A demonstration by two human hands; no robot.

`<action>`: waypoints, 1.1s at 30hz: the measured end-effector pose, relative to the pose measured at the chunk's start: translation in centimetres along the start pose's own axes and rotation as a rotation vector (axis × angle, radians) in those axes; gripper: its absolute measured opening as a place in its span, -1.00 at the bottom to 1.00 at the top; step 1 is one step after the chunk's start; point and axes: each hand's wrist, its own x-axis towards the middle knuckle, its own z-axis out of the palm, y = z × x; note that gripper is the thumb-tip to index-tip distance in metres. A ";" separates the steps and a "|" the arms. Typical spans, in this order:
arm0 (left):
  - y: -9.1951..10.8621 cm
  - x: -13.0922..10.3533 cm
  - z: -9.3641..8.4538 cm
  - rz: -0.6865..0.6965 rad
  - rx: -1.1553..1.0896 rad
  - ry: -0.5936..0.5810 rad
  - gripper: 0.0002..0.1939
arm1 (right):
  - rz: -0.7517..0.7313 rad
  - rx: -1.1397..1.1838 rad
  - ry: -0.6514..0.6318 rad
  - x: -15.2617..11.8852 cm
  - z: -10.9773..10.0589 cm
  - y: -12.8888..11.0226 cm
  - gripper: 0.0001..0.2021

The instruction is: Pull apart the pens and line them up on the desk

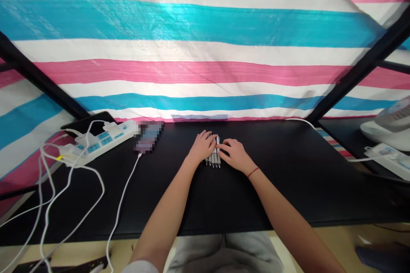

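Note:
Several grey-white pens point(218, 160) lie side by side in a tight row on the black table, their tips pointing toward me. My left hand point(202, 147) rests over the left and upper part of the row, fingers stretched out flat, and hides much of those pens. On the right side is my right hand point(236, 153), with a thin red cord on its wrist. Its fingers are apart, and the index fingertip touches or nearly touches the rightmost pen. Neither hand grips a pen.
A white power strip point(110, 141) with plugs and looping white cables stands at the left, beside a phone point(149, 136) on a charging cable point(123, 196). The black table point(288, 179) meets a striped sheet point(205, 72) at the back. Another power strip point(389, 158) sits far right.

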 end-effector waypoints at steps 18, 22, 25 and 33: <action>1.7 -0.7 -0.5 -0.078 0.072 -0.078 -0.57 | 0.316 0.063 -0.044 0.3 -0.7 0.6 -0.92; 0.8 -0.9 -0.9 -0.038 0.079 -0.098 -0.57 | 0.348 0.124 0.016 0.4 -0.8 1.2 -0.90; 0.3 -1.3 -1.1 -0.031 0.084 -0.101 -0.58 | 0.353 0.160 0.051 0.5 -0.8 1.4 -0.87; 0.7 -2.2 -2.2 0.021 0.056 0.054 -0.57 | 0.401 0.540 0.202 0.5 -0.3 0.8 -0.83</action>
